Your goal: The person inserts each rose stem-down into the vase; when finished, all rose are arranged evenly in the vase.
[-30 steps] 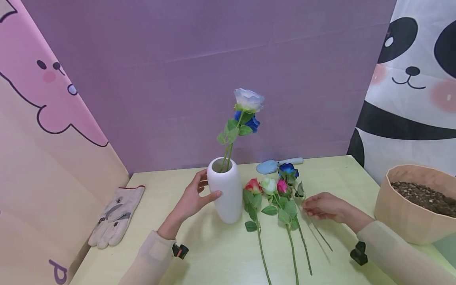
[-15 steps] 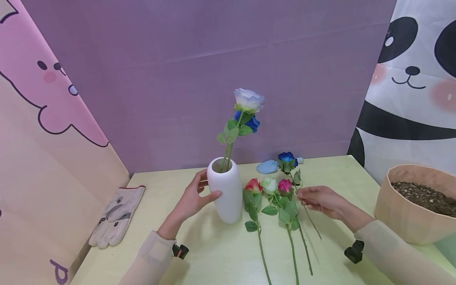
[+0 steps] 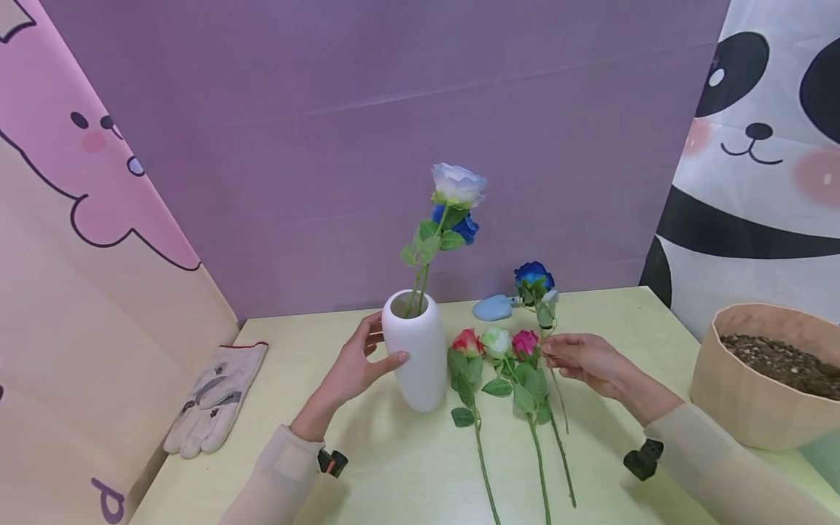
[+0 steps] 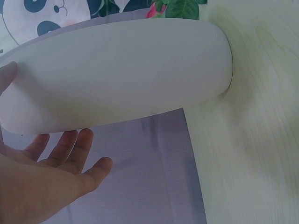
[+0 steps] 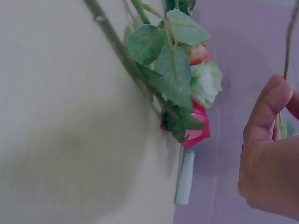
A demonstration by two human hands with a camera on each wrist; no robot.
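Observation:
My left hand (image 3: 351,368) holds the upper part of a white vase (image 3: 417,361), thumb on the near side and fingers round the far side. The vase stands on the table with a pale white-blue rose (image 3: 458,184) and a blue rose (image 3: 467,229) in it. Between thumb and fingers, my right hand (image 3: 590,361) pinches the thin stem of another blue rose (image 3: 534,275), raised nearly upright. Left of this hand lie a red rose (image 3: 467,341), a whitish-green rose (image 3: 495,341) and a pink rose (image 3: 525,343), stems toward me. The right wrist view shows the pinched stem (image 5: 288,51).
A light blue trowel (image 3: 492,308) lies at the back edge, its handle mostly behind the raised rose. Grey-white work gloves (image 3: 216,397) lie at the left. On the right stands a tan pot (image 3: 741,372) with dark soil (image 3: 781,364). A purple cloth (image 3: 315,182) hangs behind.
My right hand has moved left and slightly up with the blue rose, lifting its bloom above the trowel and bringing the stem more upright. My left hand and the vase have stayed put.

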